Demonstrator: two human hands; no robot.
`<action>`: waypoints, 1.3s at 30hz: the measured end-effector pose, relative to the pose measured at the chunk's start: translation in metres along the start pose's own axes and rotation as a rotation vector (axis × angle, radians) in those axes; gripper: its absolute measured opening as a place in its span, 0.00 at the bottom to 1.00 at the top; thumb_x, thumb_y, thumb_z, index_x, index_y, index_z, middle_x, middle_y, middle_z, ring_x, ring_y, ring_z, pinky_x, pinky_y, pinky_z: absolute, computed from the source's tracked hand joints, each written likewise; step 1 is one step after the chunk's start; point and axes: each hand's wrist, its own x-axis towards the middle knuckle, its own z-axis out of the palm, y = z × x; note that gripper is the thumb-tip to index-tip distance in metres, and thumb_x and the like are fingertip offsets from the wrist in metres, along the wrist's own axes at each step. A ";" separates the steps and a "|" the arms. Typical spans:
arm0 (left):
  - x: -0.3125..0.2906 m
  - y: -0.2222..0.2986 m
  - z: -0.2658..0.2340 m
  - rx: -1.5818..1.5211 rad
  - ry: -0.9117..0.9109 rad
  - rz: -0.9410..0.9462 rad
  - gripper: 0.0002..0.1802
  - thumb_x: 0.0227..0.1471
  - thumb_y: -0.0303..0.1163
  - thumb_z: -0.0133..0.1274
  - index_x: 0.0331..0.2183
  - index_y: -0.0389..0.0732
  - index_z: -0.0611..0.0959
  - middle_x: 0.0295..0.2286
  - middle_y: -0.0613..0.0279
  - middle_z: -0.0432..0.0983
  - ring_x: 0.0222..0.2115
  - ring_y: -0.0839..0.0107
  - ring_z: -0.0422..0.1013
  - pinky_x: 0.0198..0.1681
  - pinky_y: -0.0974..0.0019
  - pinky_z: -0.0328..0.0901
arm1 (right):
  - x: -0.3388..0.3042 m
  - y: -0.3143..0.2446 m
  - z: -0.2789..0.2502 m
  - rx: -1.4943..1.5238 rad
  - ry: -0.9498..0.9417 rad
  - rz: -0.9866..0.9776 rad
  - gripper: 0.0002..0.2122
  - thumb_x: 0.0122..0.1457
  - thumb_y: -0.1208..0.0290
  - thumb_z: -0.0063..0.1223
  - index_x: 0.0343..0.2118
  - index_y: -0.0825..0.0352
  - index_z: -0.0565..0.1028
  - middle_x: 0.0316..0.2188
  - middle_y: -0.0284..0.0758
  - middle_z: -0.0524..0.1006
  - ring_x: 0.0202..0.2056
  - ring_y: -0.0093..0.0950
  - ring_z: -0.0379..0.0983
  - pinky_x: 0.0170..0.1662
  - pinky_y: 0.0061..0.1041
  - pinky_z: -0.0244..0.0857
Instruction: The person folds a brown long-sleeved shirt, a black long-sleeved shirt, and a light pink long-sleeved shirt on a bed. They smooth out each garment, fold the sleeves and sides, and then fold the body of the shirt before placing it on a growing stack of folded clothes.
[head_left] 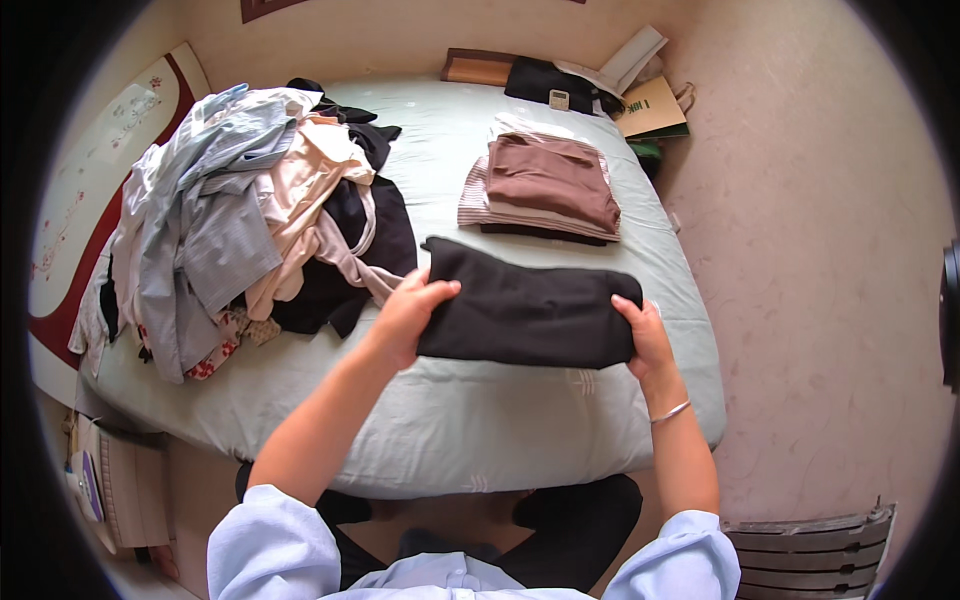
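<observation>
Between my two hands a folded black garment (530, 312) is held up over the near part of the bed; its exact kind does not show. My left hand (408, 318) grips its left end, thumb on top. At its right end my right hand (643, 335) pinches the edge, thumb on top, fingers behind the cloth. Just beyond the garment lies a stack of folded clothes (553, 185), brown on top with striped and black pieces below. To the left sits a large loose heap of clothes (225, 215) in grey-blue, white, peach and black.
The bed (400, 440) has a pale green sheet and a white and red headboard (105, 180) at the left. At its far right corner are black cloth (535, 82), a small remote-like device (559, 99) and a tan paper bag (650, 110). A slatted grey object (815, 555) stands lower right.
</observation>
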 end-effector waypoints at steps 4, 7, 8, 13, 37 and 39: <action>0.061 0.038 0.013 0.097 0.035 -0.005 0.19 0.52 0.28 0.53 0.47 0.40 0.74 0.38 0.60 0.78 0.35 0.70 0.77 0.40 0.63 0.74 | 0.055 -0.027 0.004 -0.050 0.057 -0.111 0.16 0.59 0.70 0.54 0.48 0.73 0.71 0.43 0.38 0.77 0.41 0.27 0.77 0.46 0.26 0.73; 0.126 0.060 0.014 0.146 -0.054 0.096 0.19 0.51 0.29 0.52 0.47 0.41 0.74 0.37 0.62 0.77 0.35 0.72 0.76 0.40 0.66 0.73 | 0.117 -0.052 -0.001 -0.074 0.068 -0.179 0.18 0.59 0.70 0.55 0.49 0.73 0.70 0.44 0.39 0.77 0.42 0.28 0.75 0.47 0.27 0.71; 0.151 0.068 0.016 0.176 -0.077 0.139 0.20 0.51 0.29 0.51 0.47 0.41 0.74 0.37 0.62 0.77 0.34 0.72 0.76 0.39 0.67 0.73 | 0.137 -0.064 -0.004 -0.095 0.087 -0.202 0.17 0.59 0.70 0.55 0.49 0.73 0.71 0.44 0.39 0.76 0.43 0.28 0.75 0.48 0.27 0.71; 0.254 0.092 0.021 0.282 -0.072 0.301 0.21 0.53 0.27 0.48 0.50 0.41 0.73 0.35 0.62 0.76 0.31 0.74 0.74 0.37 0.71 0.72 | 0.243 -0.099 -0.027 -0.075 0.047 -0.394 0.16 0.58 0.72 0.56 0.47 0.72 0.72 0.43 0.37 0.77 0.43 0.29 0.75 0.48 0.27 0.70; 0.325 -0.054 -0.009 1.656 0.275 1.141 0.28 0.58 0.46 0.49 0.56 0.46 0.71 0.59 0.58 0.63 0.61 0.59 0.56 0.61 0.52 0.53 | 0.310 0.042 -0.051 -1.520 0.498 -0.826 0.22 0.64 0.48 0.41 0.59 0.49 0.68 0.63 0.33 0.62 0.64 0.36 0.54 0.63 0.53 0.43; 0.322 -0.071 -0.015 1.811 0.139 0.723 0.32 0.60 0.54 0.42 0.61 0.51 0.65 0.62 0.59 0.56 0.63 0.61 0.51 0.63 0.50 0.49 | 0.305 0.063 -0.044 -1.581 0.427 -0.593 0.23 0.64 0.46 0.38 0.59 0.48 0.67 0.64 0.33 0.60 0.66 0.34 0.50 0.65 0.53 0.38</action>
